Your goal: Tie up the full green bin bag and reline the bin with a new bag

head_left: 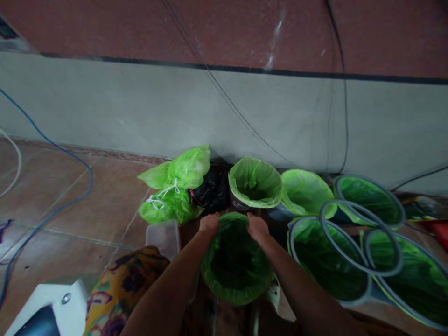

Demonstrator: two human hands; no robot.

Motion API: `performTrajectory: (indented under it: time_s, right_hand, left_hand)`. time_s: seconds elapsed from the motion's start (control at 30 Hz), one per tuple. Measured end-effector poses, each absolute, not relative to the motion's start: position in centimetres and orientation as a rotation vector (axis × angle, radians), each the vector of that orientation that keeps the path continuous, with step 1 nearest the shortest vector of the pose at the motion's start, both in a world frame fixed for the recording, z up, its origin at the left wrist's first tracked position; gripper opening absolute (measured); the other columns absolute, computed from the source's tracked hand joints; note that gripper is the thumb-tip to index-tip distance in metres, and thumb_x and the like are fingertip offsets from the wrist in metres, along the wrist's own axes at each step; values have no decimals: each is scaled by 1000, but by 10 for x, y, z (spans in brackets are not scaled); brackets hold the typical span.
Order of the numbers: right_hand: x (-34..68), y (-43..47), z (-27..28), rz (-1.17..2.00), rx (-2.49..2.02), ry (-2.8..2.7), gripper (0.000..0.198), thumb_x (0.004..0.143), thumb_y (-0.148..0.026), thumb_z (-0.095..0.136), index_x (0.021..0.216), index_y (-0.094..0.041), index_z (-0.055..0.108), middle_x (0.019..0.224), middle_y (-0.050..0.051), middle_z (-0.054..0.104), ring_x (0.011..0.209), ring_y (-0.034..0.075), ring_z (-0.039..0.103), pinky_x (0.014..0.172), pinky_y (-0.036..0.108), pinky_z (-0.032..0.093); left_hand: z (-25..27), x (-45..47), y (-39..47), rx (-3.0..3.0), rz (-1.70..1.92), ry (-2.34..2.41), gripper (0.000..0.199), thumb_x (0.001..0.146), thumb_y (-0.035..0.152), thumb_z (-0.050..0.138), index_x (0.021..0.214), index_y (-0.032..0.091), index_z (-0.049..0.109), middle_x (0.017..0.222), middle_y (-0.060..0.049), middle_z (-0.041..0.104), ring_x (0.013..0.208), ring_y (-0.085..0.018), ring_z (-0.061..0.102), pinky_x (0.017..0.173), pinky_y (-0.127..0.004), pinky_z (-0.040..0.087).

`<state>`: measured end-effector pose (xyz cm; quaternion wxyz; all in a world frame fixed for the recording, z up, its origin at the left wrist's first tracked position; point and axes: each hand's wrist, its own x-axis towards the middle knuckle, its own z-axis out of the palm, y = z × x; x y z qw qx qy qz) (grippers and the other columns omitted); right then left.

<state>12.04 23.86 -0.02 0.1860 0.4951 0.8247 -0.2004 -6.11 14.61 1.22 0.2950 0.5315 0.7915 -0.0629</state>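
A small bin lined with a green plastic bag (234, 275) stands just in front of me on the floor. My left hand (209, 224) grips the far left part of its rim, fingers curled over the bag's edge. My right hand (258, 227) grips the far right part of the same rim. Right behind them stands another bin with a green liner (255, 184) folded over its top.
Tied green bags (175, 191) and a black bag (212, 191) lie by the wall. Several green-lined bins with grey rings (350, 247) crowd the right. A clear plastic container (163, 237) sits left of my arm. A blue cable (52, 210) crosses the tiled floor at left.
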Motion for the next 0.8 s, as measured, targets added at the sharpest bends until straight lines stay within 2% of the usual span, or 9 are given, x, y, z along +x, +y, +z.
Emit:
performTrajectory:
  time_s: [0.1, 0.17, 0.27, 0.33, 0.4, 0.5, 0.6, 0.7, 0.8]
  right_hand:
    - [120, 241, 9, -596, 1415, 2349, 67, 79, -31, 77, 139, -12, 51, 127, 19, 68, 117, 31, 66, 93, 37, 49]
    - [117, 243, 14, -636, 1444, 2456, 69, 84, -40, 73, 142, -12, 49, 134, 20, 65, 124, 32, 62, 99, 39, 48]
    - [106, 246, 13, -718, 1370, 2625, 48, 98, -37, 53, 140, -14, 54, 138, 16, 64, 129, 27, 58, 107, 37, 43]
    - [100, 246, 7, -742, 1253, 2652, 40, 100, -30, 48, 136, -17, 59, 136, 13, 66, 128, 25, 59, 108, 35, 42]
    - [97, 245, -1, -726, 1183, 2619, 36, 98, -21, 48, 131, -17, 62, 133, 12, 68, 124, 23, 62, 105, 33, 44]
    - [98, 242, -8, -672, 1210, 2559, 37, 96, -12, 44, 127, -18, 63, 129, 10, 70, 118, 21, 65, 100, 30, 45]
    - [101, 241, -4, -633, 1256, 2522, 39, 94, -10, 47, 130, -17, 62, 130, 11, 69, 118, 21, 65, 100, 30, 45]
    - [109, 237, 6, -607, 1337, 2537, 45, 90, -15, 58, 135, -12, 58, 134, 17, 66, 123, 26, 62, 103, 33, 45]
    - [129, 234, 15, -657, 1490, 2626, 44, 92, -21, 57, 135, -11, 59, 135, 17, 65, 124, 25, 61, 106, 32, 44]
  left_hand:
    - [18, -65, 142, 1339, -48, 2136, 89, 74, 39, 80, 150, 18, 39, 142, -20, 62, 132, -36, 58, 108, -47, 45]
    - [20, -68, 135, 1226, 140, 2174, 106, 67, 45, 84, 155, 19, 31, 153, -20, 52, 140, -36, 50, 112, -47, 42]
    - [18, -72, 121, 981, 426, 2257, 76, 87, 48, 65, 150, 14, 40, 147, -19, 58, 136, -28, 56, 109, -36, 45]
    - [16, -70, 110, 852, 494, 2312, 53, 99, 42, 46, 143, 12, 50, 140, -18, 65, 130, -24, 61, 106, -32, 46]
    - [14, -64, 102, 819, 432, 2319, 46, 102, 37, 37, 135, 14, 59, 136, -16, 69, 127, -24, 64, 103, -31, 48]
    - [12, -53, 94, 864, 265, 2299, 42, 102, 36, 36, 126, 18, 66, 124, -14, 75, 117, -25, 70, 96, -32, 51]
    - [11, -46, 89, 906, 158, 2327, 40, 100, 31, 42, 134, 21, 61, 118, -13, 77, 112, -24, 72, 92, -32, 52]
    - [10, -46, 83, 944, 155, 2317, 49, 97, 26, 50, 145, 23, 50, 125, -12, 75, 115, -25, 71, 92, -33, 52]
    - [10, -47, 77, 949, 277, 2351, 62, 92, 32, 60, 150, 20, 41, 140, -15, 65, 126, -26, 65, 99, -35, 51]
